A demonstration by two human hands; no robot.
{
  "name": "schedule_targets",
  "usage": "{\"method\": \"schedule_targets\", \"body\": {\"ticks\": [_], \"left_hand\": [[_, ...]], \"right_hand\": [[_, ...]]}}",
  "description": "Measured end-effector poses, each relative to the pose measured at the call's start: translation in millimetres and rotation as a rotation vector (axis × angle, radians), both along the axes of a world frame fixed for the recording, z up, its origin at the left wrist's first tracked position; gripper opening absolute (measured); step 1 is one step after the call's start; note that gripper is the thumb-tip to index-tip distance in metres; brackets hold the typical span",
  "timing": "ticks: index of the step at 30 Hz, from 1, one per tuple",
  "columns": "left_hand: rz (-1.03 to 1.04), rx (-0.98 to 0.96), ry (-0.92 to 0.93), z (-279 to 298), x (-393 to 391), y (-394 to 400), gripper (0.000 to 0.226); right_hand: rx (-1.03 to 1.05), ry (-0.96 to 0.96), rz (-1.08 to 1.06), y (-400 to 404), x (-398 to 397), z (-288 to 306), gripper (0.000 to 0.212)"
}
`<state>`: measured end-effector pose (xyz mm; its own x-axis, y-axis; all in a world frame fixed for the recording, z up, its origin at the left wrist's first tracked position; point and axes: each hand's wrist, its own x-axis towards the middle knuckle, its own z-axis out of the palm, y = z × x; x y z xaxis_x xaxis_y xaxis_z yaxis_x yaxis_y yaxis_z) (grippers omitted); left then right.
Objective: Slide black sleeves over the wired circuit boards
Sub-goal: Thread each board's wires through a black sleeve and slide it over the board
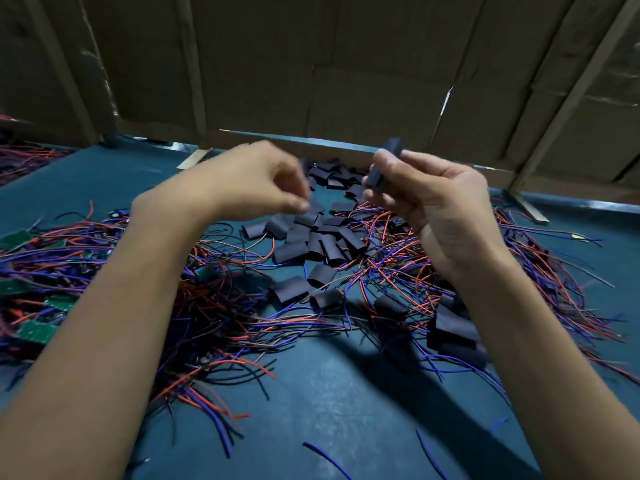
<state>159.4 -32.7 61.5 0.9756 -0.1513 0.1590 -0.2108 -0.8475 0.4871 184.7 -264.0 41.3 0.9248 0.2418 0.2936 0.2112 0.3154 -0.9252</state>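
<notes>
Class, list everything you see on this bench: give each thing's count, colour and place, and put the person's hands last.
Loose sleeves: dozens, black, piled mid-table.
Held sleeve: one, black, in the right hand.
Wires: many, red, blue and black, tangled across the table.
Boards: several, green, at the left among wires.
Table: one, teal.
Cardboard: brown wall behind.
Left hand: fingers curled, blurred; contents unclear.
Right hand: grips the held sleeve.

Two bare forearms, no sleeves, no gloves
</notes>
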Motion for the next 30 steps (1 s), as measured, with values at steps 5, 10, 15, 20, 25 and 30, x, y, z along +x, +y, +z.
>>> {"method": "schedule_targets", "body": {"ticks": [5,10,15,20,25,30], "left_hand": [[0.406,0.428,0.478,-52.9,11.4,30.7,0.034],[0.489,0.335,0.334,-39.2,8.1,33.4,0.014],[0.309,0.093,0.189,-8.9,-3.9,31.2,0.008],[0.155,-0.187,-0.063,16.7,-21.5,14.3,0.012],[-0.12,-0.635,-0.39,38.5,-40.3,-16.7,0.02],[-0.144,-0.785,-0.451,37.5,-39.5,-40.0,0.018]], "right_hand": [[0.028,0.006,-0.064,-14.0,1.9,10.4,0.02],[-0.006,-0.026,-0.073,-18.1,-2.0,16.6,0.017],[-0.003,-0.042,-0.07,-21.8,-3.4,21.6,0.016],[-0.02,-0.021,-0.072,-21.8,-3.5,22.4,0.023],[-0.095,-0.053,0.052,-15.7,-8.3,19.5,0.021],[-0.231,-0.181,0.212,-10.3,-18.0,18.7,0.037]]}}
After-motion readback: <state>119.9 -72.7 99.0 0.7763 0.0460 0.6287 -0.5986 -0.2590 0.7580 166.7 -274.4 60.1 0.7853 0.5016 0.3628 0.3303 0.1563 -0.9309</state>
